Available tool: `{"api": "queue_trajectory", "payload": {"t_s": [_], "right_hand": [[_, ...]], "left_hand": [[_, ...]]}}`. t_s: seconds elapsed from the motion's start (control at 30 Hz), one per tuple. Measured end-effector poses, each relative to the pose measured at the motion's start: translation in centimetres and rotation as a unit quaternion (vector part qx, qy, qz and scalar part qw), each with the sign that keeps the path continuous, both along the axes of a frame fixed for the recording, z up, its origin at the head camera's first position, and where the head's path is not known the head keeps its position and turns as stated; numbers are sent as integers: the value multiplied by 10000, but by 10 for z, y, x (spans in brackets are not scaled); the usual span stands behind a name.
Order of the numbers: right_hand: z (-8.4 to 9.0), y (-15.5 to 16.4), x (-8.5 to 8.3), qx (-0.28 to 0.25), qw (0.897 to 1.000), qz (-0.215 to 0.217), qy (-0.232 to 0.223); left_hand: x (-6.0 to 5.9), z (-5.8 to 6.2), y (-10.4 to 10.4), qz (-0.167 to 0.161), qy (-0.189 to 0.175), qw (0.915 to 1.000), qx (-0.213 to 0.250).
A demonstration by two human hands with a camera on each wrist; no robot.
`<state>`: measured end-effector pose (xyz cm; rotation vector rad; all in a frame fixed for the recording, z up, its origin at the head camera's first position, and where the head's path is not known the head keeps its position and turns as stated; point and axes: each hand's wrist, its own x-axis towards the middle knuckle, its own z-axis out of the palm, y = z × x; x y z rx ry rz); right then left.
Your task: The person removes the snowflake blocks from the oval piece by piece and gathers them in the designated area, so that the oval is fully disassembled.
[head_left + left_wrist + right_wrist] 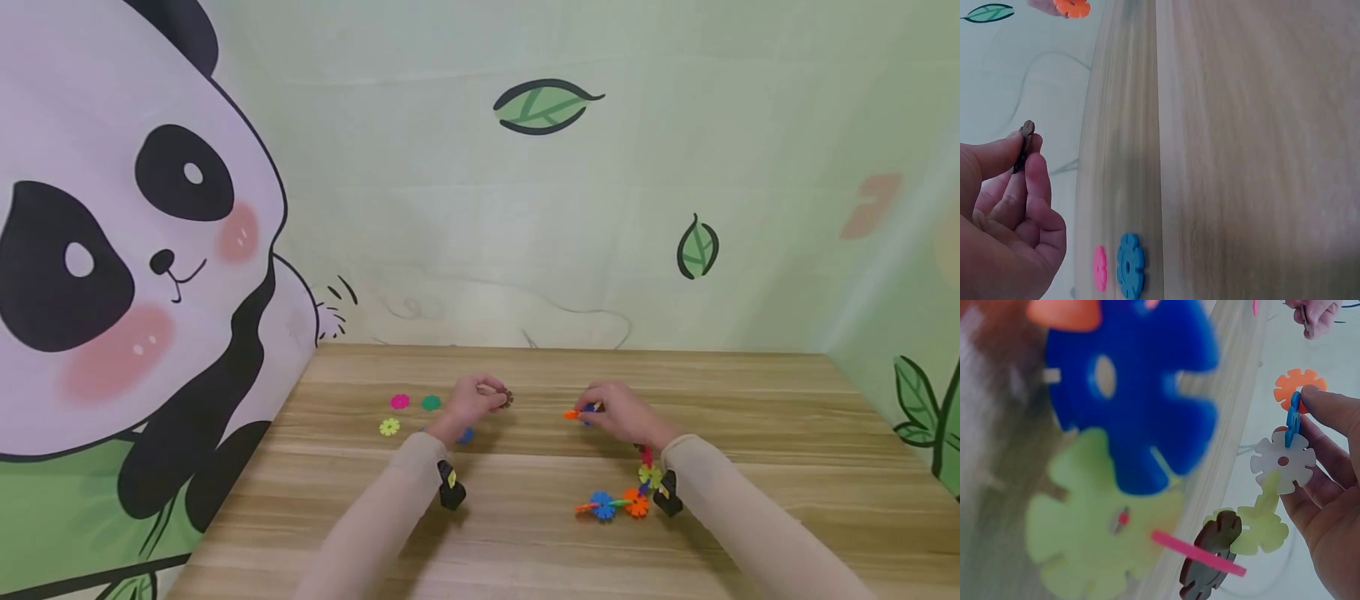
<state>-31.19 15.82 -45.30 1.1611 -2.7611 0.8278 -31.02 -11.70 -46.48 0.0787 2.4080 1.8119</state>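
My left hand (472,400) pinches a brown notched plastic disc (1025,145) between thumb and fingertips, above the table. Facing it, my right hand (618,410) grips the upper end of a chain of interlocked flower-shaped discs. In the right wrist view, thumb and fingers hold a blue disc (1293,419), which joins an orange disc (1289,386) at the tip to a white disc (1282,460). Yellow-green, brown and pink pieces follow. The chain curves below the right wrist and ends on the table with an orange disc (636,503) and a blue disc (602,506).
Loose discs lie by the left hand: pink (400,402), green (431,402), yellow (389,427) and blue (467,435). The wooden table (510,542) meets a pale wall (420,208) at its back edge. A painted panda (187,250) covers the left side.
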Motion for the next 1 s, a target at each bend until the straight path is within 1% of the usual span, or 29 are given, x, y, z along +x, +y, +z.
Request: {"api": "queue_trajectory", "payload": {"t_s": [0.13,0.33,0.43,0.5,0.6,0.7,0.8,1.0], "right_hand": [[0,0,0,-21,10000,11,21],[-1,1,-1,-36,10000,8,13],[-2,1,-3,-8,10000,-13,-12],[-2,2,-3,15,10000,-31,-49],[-2,2,-2,41,10000,16,-84],[-2,1,-1,44,9999,62,-82],[-2,1,-1,36,9999,39,-93],[-3,-1,-1,30,10000,56,-25]], "left_hand": [[-3,-4,-5,22,38,10000,5],[-8,-7,-12,52,-31,10000,28],[-9,-7,-14,58,-89,9997,-221],[-9,-6,-16,10,-88,9988,-483],[-9,-7,-17,-72,-80,9952,-968],[-8,-10,-17,-133,-77,9917,-1280],[-6,-12,-16,-138,-65,9893,-1451],[-5,-16,-14,-97,162,9834,-1803]]}}
